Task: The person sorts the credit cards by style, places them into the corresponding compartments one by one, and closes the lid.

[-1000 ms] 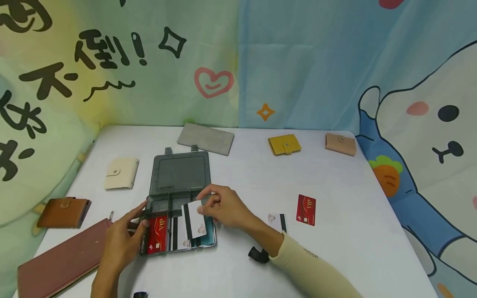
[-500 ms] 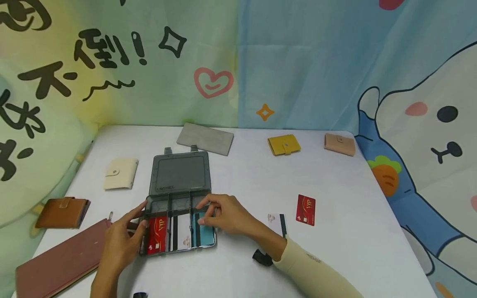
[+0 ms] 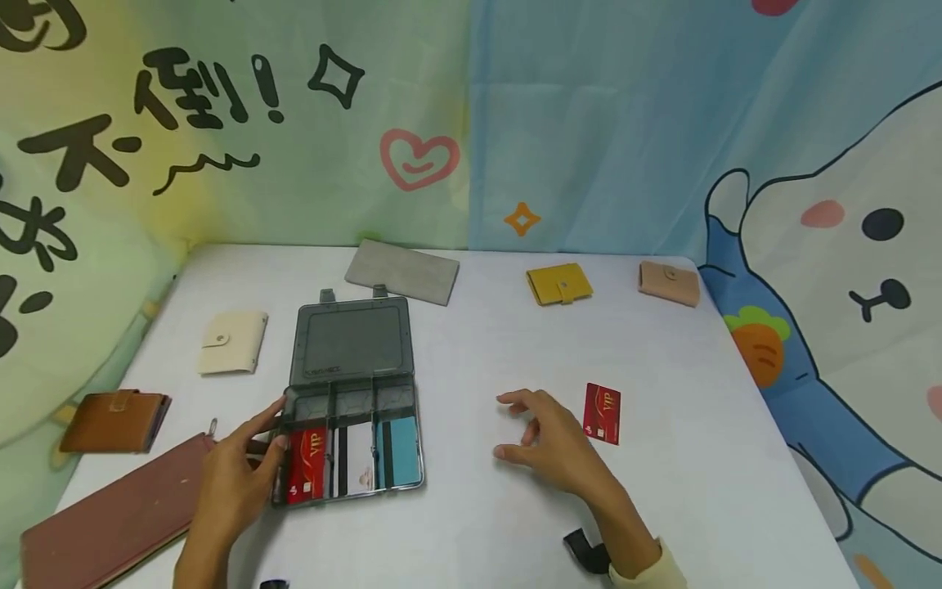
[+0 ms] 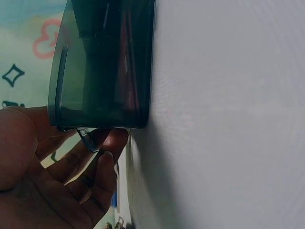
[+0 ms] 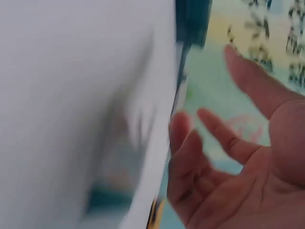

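My left hand grips the left side of a grey translucent card box, whose lid stands raised at the back. A red VIP card lies in its left compartment, a white card with a dark stripe in the middle one, a teal card in the right one. Over the table to the right, my right hand holds nothing, its fingers apart. Just beyond it lies a loose red VIP card. In the right wrist view a blurred pale card lies near the fingers; the head view hides it.
Around the box lie a cream wallet, a brown wallet and a long maroon wallet. Along the back are a grey wallet, a yellow one and a beige one. A patterned curtain hangs behind.
My right hand held a white card over the box's right side, let it go there, then moved right across the table. My left hand has stayed at the box.
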The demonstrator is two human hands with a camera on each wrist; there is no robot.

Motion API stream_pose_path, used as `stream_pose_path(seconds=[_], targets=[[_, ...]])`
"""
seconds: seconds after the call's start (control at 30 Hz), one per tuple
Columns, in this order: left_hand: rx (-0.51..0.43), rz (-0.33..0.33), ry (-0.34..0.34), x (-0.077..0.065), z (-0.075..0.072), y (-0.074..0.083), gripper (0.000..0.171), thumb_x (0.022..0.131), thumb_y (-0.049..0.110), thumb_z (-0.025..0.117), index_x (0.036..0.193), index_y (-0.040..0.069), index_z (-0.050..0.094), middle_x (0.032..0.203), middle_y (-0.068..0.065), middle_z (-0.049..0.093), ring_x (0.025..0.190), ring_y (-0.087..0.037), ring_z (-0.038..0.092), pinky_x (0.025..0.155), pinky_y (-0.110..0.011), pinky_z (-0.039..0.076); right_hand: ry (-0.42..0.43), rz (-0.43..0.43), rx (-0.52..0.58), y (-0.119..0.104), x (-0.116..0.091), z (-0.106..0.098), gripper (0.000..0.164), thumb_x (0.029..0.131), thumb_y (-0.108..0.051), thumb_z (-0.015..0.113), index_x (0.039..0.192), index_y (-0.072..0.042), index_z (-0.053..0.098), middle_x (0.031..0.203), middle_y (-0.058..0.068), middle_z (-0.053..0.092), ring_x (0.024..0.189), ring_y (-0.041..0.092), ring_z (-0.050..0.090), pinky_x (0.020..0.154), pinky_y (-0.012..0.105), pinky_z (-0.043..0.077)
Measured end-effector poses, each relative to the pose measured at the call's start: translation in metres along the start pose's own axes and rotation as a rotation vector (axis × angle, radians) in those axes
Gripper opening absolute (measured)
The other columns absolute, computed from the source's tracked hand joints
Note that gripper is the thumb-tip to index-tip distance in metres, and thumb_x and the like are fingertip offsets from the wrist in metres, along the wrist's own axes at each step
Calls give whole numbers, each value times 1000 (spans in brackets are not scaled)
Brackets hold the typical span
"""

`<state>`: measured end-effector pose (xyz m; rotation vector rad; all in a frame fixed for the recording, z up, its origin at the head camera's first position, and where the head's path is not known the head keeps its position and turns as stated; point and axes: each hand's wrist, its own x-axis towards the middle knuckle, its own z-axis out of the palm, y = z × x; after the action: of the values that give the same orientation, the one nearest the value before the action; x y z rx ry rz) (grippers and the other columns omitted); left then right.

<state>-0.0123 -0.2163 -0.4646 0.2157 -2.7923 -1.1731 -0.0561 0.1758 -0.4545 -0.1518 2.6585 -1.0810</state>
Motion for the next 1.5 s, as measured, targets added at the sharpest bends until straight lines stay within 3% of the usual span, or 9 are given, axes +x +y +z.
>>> stream_pose_path(seconds=[0.17, 0.37, 0.53, 0.87, 1.07, 1.2, 1.3, 1.4, 1.5], targets=[[7, -1, 6, -1, -4, 0, 53, 96, 6, 62, 147, 20, 52, 129, -24, 64, 86, -31, 72, 57, -21, 52, 121, 158, -82, 24, -19, -6, 77, 68, -28, 92, 137, -26, 57, 113, 7, 51, 76, 15, 47, 62, 28, 39], [19, -20, 5, -3, -4, 1, 53, 97, 7, 62, 147, 21, 52, 130, -25, 64, 87, -33, 72, 57, -21, 52, 163, 214, -84, 32, -27, -10, 78, 69, -23, 92, 138, -22, 58, 109, 12, 49, 72, 18, 46, 59, 30, 37], [27, -15, 10, -3, -4, 1, 53, 96, 7, 62, 146, 21, 52, 129, -24, 65, 86, -33, 72, 56, -21, 52, 176, 224, -110, 36, -21, -7, 77, 69, -22, 92, 138, -21, 58, 110, 12, 51, 82, 22, 50, 62, 30, 38], [30, -6, 7, -3, -1, 0, 53, 96, 7, 63, 146, 21, 53, 127, -24, 65, 85, -32, 72, 57, -21, 51, 177, 246, -119, 34, -13, -2, 56, 65, -31, 94, 106, -14, 61, 107, 10, 50, 90, 23, 52, 65, 30, 39], [33, -7, 6, -2, 0, 1, 53, 96, 7, 62, 146, 21, 52, 128, -23, 65, 85, -32, 72, 57, -21, 51, 191, 176, 75, 32, -10, 2, 40, 72, -20, 90, 98, -14, 61, 89, 6, 58, 71, 16, 49, 60, 26, 40], [32, -8, 2, -1, 0, 2, 53, 96, 7, 62, 147, 21, 52, 127, -23, 65, 86, -32, 72, 58, -23, 53, 135, 112, 285, 23, -5, 8, 27, 77, -15, 86, 96, -14, 66, 78, 7, 59, 58, 11, 44, 51, 21, 35], [22, -4, 3, -1, 0, 3, 53, 96, 7, 62, 147, 21, 52, 127, -23, 65, 87, -34, 72, 59, -29, 57, 64, 41, 424, 7, 0, 14, 23, 82, -15, 82, 100, -11, 69, 80, 12, 61, 54, 9, 43, 49, 20, 36], [15, 1, 3, -2, 0, 3, 52, 97, 7, 61, 147, 20, 52, 127, -24, 64, 87, -35, 72, 59, -32, 58, -6, -35, 508, -12, 4, 20, 24, 87, -14, 78, 108, -9, 70, 88, 16, 63, 57, 17, 54, 55, 22, 47], [15, -3, -3, -2, 0, 4, 52, 97, 7, 61, 147, 20, 52, 128, -25, 64, 86, -35, 72, 57, -26, 55, -59, -86, 545, -31, 9, 26, 26, 89, -13, 75, 115, -10, 70, 97, 15, 65, 68, 33, 63, 63, 27, 55]])
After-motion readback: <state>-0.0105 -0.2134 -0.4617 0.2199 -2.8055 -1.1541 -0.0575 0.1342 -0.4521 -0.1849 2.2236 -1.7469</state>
